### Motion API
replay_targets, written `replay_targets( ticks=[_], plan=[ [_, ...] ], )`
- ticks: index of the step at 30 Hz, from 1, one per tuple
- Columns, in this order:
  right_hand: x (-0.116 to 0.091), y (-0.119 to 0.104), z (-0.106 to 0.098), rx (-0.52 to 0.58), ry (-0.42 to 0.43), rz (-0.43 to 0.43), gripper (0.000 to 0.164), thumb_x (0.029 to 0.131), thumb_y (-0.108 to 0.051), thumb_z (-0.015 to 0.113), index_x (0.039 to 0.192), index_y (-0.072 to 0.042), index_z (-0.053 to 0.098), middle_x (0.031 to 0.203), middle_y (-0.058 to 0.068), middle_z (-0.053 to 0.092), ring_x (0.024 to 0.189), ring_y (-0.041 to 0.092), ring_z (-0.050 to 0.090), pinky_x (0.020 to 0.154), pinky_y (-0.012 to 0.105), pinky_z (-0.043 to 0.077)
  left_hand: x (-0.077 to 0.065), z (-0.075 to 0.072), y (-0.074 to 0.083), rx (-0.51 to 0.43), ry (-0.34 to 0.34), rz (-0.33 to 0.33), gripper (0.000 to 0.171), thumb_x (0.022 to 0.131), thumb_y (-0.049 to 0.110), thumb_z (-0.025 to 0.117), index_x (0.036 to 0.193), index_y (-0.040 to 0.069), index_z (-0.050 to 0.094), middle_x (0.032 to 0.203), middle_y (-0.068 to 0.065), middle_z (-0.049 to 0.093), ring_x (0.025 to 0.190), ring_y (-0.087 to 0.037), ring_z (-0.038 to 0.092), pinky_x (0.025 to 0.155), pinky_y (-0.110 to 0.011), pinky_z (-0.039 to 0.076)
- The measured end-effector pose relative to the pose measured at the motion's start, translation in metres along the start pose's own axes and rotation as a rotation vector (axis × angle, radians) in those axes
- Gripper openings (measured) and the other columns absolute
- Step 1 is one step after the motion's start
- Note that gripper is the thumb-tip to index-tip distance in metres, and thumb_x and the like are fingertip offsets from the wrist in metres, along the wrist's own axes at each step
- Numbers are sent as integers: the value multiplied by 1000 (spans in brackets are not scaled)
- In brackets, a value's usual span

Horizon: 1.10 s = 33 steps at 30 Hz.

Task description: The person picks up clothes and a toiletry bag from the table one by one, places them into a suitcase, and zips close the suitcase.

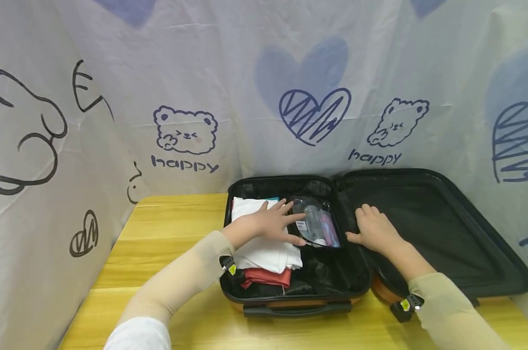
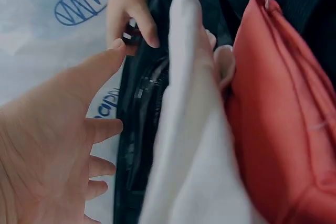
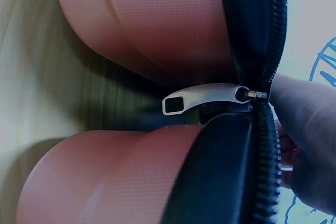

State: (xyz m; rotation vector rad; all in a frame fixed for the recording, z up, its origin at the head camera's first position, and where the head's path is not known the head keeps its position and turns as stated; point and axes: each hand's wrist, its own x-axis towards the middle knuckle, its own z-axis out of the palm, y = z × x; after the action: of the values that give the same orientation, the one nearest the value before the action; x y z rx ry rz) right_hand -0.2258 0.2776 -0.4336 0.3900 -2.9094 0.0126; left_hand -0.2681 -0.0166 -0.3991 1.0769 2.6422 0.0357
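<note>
An open suitcase [image 1: 333, 287] with a black lining lies on the table. Folded white cloth [image 1: 264, 257] fills its left side, with folded red cloth [image 1: 268, 276] showing at the front edge. Right of these sits a clear pouch [image 1: 314, 226] with bottles inside. My left hand [image 1: 274, 223] spreads its fingers above the white cloth and the pouch's left edge; whether it touches them I cannot tell. Over the hinge side of the lid [image 1: 434, 228] is my right hand [image 1: 375, 229], fingers loosely bent, with no object visible in it. In the right wrist view it appears behind a zipper pull [image 3: 202, 97].
The suitcase handle [image 1: 298, 309] faces the near side of the wooden table [image 1: 167, 223]. A printed curtain [image 1: 246, 87] hangs directly behind the suitcase and along the sides. The lid lies folded out to the right.
</note>
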Motion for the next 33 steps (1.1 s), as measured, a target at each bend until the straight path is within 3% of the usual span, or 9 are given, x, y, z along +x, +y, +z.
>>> replay_targets(
  ticks=[10, 18, 23, 29, 33],
  plan=[
    [-1, -2, -1, -1, 3, -1, 57, 78, -39, 75, 100, 9, 55, 91, 18, 52, 83, 34, 50, 71, 51, 47, -46, -8, -7, 42, 132, -21, 81, 86, 79, 39, 155, 41, 18, 166, -2, 7, 154, -28, -1, 119, -65, 5],
    [-2, -1, -1, 1, -3, -3, 58, 78, -39, 75, 102, 10, 55, 94, 20, 53, 84, 36, 51, 73, 53, 47, -82, -12, -13, 14, 246, -58, 79, 87, 74, 44, 155, 39, 21, 166, -1, 9, 154, -26, 0, 119, -63, 7],
    [-2, 0, 0, -1, -3, -2, 57, 78, -39, 75, 100, 10, 55, 90, 19, 52, 82, 34, 50, 70, 52, 46, -102, -6, -20, -53, 345, -114, 78, 88, 70, 48, 155, 38, 22, 166, -4, 10, 154, -29, 0, 118, -66, 6],
    [-2, 0, 0, -2, 13, -5, 56, 78, -38, 75, 100, 10, 55, 89, 18, 51, 81, 34, 50, 70, 52, 46, -123, 8, -32, -174, 491, -220, 78, 89, 64, 53, 155, 34, 24, 165, -9, 12, 153, -34, 3, 117, -67, 6],
    [-2, 0, 2, -8, 16, -8, 56, 79, -40, 74, 99, 10, 55, 90, 18, 52, 82, 34, 51, 70, 52, 47, -134, 18, -40, -221, 552, -299, 80, 90, 65, 52, 156, 32, 22, 165, -11, 11, 153, -36, 3, 116, -69, 6]
  ],
)
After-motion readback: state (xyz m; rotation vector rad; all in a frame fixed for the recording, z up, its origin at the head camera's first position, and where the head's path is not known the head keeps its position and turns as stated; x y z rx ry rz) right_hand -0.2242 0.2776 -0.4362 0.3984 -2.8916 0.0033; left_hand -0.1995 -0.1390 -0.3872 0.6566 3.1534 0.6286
